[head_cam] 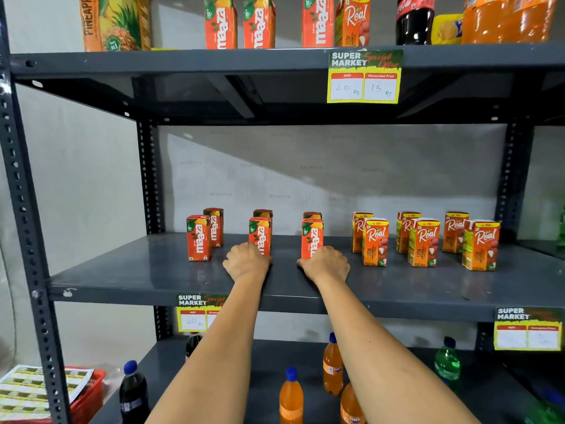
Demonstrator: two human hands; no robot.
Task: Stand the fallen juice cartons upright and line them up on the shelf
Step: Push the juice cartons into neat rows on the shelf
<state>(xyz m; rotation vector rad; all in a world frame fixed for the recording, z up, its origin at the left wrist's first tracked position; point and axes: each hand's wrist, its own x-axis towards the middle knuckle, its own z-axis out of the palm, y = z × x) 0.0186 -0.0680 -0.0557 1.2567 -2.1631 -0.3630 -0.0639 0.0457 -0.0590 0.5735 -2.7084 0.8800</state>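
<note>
the juice cartons stand upright on the middle shelf (153, 270) in pairs, one carton behind another. at the centre, the middle maaza carton (260, 235) and the right maaza carton (312, 238) each have a hand at the base. the left hand (247, 261) is curled into a loose fist in front of the middle maaza carton, touching its lower face; whether the fingers actually grip it cannot be told. the right hand (325, 264) is curled the same way at the foot of the right maaza carton, at 3 o'clock from the left hand, grip likewise unclear. at 9 o'clock from the hands stands the left maaza pair (198, 237), well apart. at 3 o'clock stand the real litchi cartons (375, 242), six in three pairs, running toward the right post. at 12 o'clock, on the shelf above, a price tag (364, 76) reads 20 and 15. at 6 o'clock, on the lower shelf, stand orange soda bottles (291, 396) and a dark cola bottle (133, 390).
</note>
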